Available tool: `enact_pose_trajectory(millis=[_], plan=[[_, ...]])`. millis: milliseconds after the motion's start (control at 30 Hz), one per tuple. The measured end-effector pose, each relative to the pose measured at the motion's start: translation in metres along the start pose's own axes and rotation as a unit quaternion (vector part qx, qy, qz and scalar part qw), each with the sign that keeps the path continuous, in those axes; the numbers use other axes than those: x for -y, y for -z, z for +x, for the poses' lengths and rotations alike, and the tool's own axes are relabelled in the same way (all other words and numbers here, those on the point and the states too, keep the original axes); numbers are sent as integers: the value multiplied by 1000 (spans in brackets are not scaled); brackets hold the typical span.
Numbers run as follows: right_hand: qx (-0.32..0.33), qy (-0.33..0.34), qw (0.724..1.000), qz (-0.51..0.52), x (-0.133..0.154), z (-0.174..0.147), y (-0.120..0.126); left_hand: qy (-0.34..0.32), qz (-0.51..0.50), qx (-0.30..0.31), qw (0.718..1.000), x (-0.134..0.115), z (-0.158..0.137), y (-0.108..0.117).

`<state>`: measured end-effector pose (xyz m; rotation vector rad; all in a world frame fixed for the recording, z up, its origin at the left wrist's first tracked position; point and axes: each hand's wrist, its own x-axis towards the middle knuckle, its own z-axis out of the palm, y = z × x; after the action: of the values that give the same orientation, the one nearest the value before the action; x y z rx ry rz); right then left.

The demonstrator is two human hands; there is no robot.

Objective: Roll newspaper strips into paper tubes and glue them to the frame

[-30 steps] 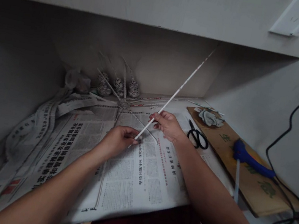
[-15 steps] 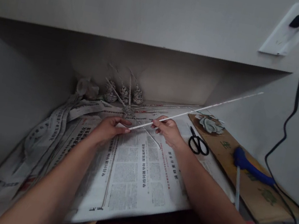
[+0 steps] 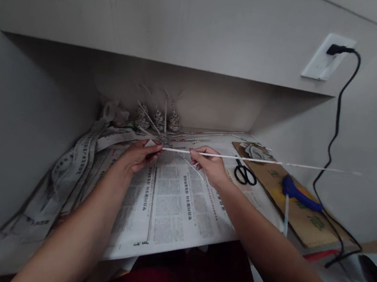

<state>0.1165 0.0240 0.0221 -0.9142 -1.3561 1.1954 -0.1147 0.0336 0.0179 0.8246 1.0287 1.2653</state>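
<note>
We are seeing a white tabletop carrying a Chinese newspaper; cut newspaper strips are lying left; black-handled scissors and brown cardboard are resting right; three woven cones are standing behind.

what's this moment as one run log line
left hand: pinching white stick near one end | right hand: holding it farther along | stick: roughly level, long end rightward | blue glue gun: on cardboard

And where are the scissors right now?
In the head view, the scissors lie right of centre, between the right hand and the cardboard, just below the thin white stick in the picture.
</note>
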Motion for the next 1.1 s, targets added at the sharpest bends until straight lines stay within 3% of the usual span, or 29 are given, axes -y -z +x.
enact_pose_trajectory(millis=[167,433,700,900,1100], plan=[[-25,-2,999,-21,7,-15,2,-2,-32,20,999,5,0,-6],[-86,-35,995,47,14,-37,-3,-37,-104,28,993,10,-8,-24],[-137,-79,981,111,11,-56,-18,39,-210,8,977,16,-8,-35],[-161,-95,970,157,7,-67,-23,58,-205,49,976,17,-11,-33],[-159,-181,935,262,4,-81,-25,58,-198,88,974,19,-16,-39]])
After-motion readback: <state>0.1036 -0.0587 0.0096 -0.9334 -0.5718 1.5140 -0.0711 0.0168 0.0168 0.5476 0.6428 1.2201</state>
